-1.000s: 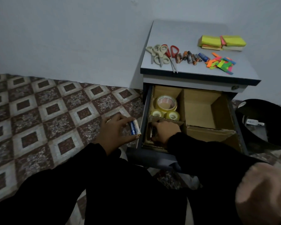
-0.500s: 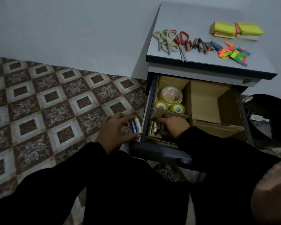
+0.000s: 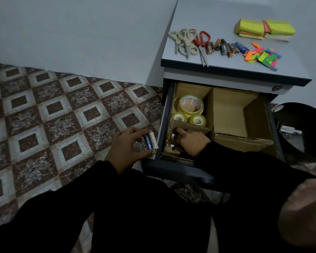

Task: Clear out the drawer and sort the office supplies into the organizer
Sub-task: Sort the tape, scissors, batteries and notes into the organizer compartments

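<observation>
I am looking down at the open drawer (image 3: pixel 179 168) of the small cabinet (image 3: pixel 204 17); a cardboard organizer (image 3: pixel 228 110) is sitting inside it, split into compartments by brown dividers; my left hand (image 3: pixel 128 148) is hovering just outside the drawer's left wall, over the patterned floor tiles (image 3: pixel 53 115), and is pinching two batteries (image 3: pixel 151 141) side by side, one blue with white lettering, one pale cream; my right hand (image 3: pixel 190 141) is reaching into the front-left compartment, fingers curled down among a few more batteries (image 3: pixel 171 141) lying there, though I cannot tell whether it is actually gripping one; the compartment behind it is holding three rolls of clear tape (image 3: pixel 190 109), one large above two small; on the cabinet top, scissors (image 3: pixel 188 42) with grey and red handles are lying beside a loose row of batteries (image 3: pixel 226 47), and further right are scattered neon paper tabs (image 3: pixel 261 57) and a banded stack of yellow-green sticky notes (image 3: pixel 263 29); black sleeves are covering both my arms.
</observation>
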